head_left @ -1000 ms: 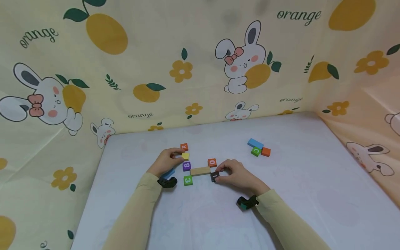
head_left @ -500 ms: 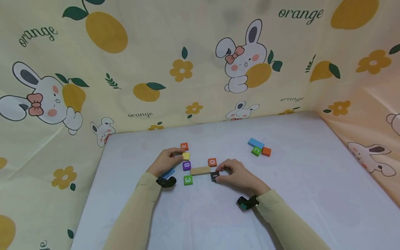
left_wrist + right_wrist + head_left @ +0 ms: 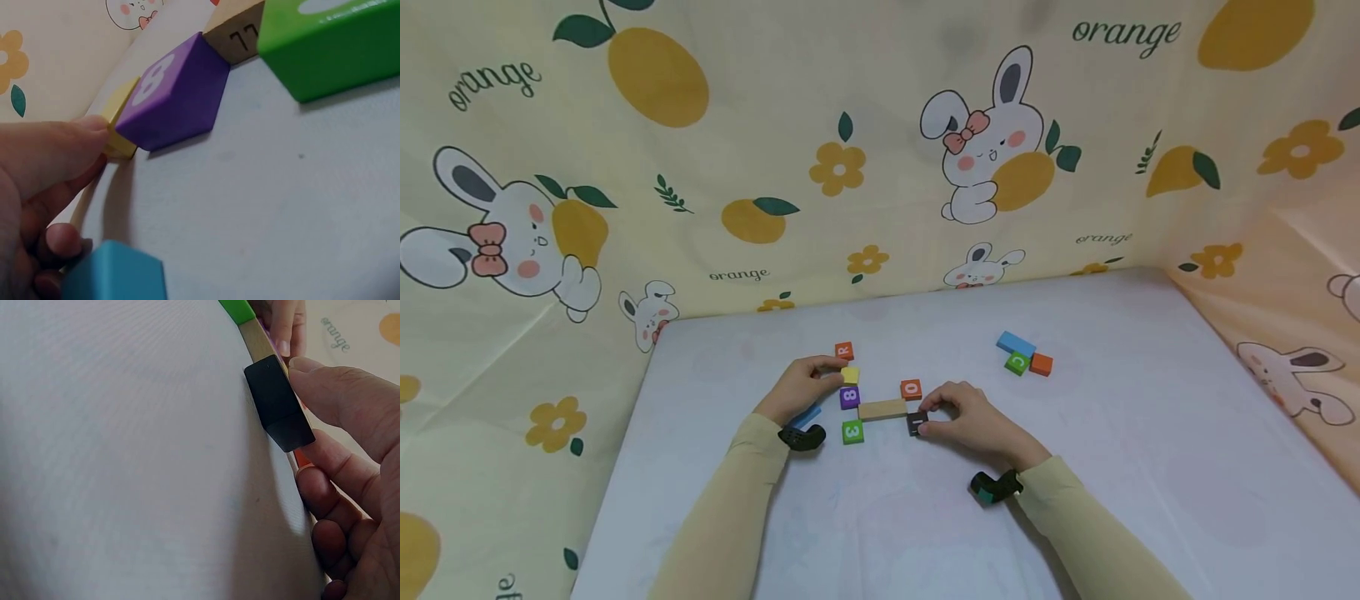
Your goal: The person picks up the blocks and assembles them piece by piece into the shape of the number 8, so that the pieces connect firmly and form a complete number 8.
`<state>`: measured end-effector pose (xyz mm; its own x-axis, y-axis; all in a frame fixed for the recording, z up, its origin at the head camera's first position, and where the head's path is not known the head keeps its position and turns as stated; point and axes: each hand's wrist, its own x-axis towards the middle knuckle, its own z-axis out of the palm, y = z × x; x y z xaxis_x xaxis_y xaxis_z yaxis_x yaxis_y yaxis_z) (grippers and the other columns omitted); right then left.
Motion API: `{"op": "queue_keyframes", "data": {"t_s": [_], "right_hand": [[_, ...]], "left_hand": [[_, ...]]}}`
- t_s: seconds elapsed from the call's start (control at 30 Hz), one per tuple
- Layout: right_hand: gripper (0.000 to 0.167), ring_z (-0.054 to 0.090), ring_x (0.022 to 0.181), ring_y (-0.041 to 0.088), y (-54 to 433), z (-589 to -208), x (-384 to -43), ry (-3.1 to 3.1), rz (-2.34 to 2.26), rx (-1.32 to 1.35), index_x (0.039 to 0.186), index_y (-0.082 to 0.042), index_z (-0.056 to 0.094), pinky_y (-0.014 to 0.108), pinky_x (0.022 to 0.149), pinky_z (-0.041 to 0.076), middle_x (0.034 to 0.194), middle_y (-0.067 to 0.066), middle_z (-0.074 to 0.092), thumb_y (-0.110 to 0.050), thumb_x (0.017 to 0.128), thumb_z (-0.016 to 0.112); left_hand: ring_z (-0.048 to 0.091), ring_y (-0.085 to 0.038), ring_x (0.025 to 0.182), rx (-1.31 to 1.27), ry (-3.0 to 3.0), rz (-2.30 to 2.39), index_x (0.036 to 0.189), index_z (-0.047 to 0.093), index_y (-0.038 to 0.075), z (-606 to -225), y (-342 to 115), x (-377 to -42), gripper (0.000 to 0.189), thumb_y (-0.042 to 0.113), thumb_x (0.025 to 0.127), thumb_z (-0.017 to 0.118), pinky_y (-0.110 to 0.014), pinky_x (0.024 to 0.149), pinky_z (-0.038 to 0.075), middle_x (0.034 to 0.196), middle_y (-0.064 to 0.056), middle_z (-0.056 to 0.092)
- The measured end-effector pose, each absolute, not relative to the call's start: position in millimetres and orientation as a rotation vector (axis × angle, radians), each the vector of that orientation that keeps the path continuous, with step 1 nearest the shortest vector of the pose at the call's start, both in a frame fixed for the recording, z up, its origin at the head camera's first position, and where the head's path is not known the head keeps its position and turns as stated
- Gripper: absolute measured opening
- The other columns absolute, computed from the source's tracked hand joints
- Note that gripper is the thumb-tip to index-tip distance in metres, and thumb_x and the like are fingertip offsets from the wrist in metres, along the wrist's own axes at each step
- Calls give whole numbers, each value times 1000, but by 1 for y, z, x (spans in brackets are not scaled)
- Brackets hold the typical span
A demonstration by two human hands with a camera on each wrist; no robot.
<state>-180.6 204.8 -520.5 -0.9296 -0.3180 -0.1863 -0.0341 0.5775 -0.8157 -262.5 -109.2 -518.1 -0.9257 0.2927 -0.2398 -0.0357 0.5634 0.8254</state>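
My left hand [image 3: 801,387] pinches a yellow block [image 3: 850,376] between thumb and fingers. That block sits in a row, between an orange block marked R [image 3: 844,351] and a purple block [image 3: 172,94]. A plain wooden bar [image 3: 882,410] runs rightward from near the purple block and a green block [image 3: 852,432]. At the bar's right end my right hand [image 3: 970,417] pinches a black block [image 3: 278,403], its thumb on one side. Just behind the black block lies an orange block with a white ring mark [image 3: 911,389].
Beneath the left wrist lies a blue block [image 3: 115,272], partly hidden. A longer blue block [image 3: 1017,343], a green block [image 3: 1017,363] and an orange block [image 3: 1041,364] lie grouped at the back right. Printed cloth [image 3: 880,150] hangs behind the white table [image 3: 1112,417].
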Motion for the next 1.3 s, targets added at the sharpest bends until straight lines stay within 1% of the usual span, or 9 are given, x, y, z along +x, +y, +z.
{"op": "queue_keyframes", "data": {"t_s": [0.13,0.37,0.53,0.8,0.93,1.07,1.17,1.3], "right_hand": [[35,39,110,18,205,-520,-180,2497,-1280,-276,102,-35,66,47,98,29,109,-9,55,-54,75,78],[35,37,113,20,204,-518,-179,2493,-1273,-251,102,-35,66,47,100,27,109,-8,54,-54,75,78],[36,37,115,21,203,-517,-179,2488,-1273,-227,102,-35,66,50,101,27,111,-8,54,-55,74,78],[35,36,117,20,203,-517,-178,2498,-1260,-219,101,-36,66,51,101,28,116,-10,54,-55,75,77],[34,37,117,19,202,-516,-179,2509,-1252,-233,101,-36,66,50,101,28,116,-10,54,-56,76,76],[35,42,118,17,206,-518,-178,2509,-1270,-214,102,-36,65,48,103,31,116,-11,55,-60,78,72],[35,50,108,17,214,-518,-178,2500,-1311,-182,105,-34,64,43,96,38,110,-8,58,-58,80,71],[35,53,93,21,231,-513,-180,2535,-1358,-140,109,-28,63,36,79,45,100,-3,61,-49,84,72]], "left_hand": [[47,-23,110,225,2447,1297,118,68,29,-518,-110,-262,26,30,92,67,-46,100,37,128,1,56],[47,-24,107,226,2453,1286,118,68,30,-518,-111,-261,26,30,92,67,-44,96,38,126,1,57],[47,-24,106,224,2456,1280,118,68,30,-516,-111,-261,25,29,92,67,-43,95,38,126,1,57],[47,-24,104,238,2456,1274,118,68,30,-516,-110,-261,26,28,92,67,-42,92,38,124,1,57],[47,-24,107,232,2454,1273,118,68,30,-515,-112,-261,26,29,92,67,-44,95,38,127,1,57],[46,-24,120,228,2449,1269,118,68,31,-516,-112,-262,26,31,92,67,-48,102,35,132,2,55],[43,-25,127,225,2445,1267,118,68,32,-517,-112,-263,27,32,92,67,-50,105,32,135,2,53],[45,-25,122,226,2442,1277,119,68,31,-518,-112,-262,28,32,91,68,-50,104,33,134,1,54]]}}
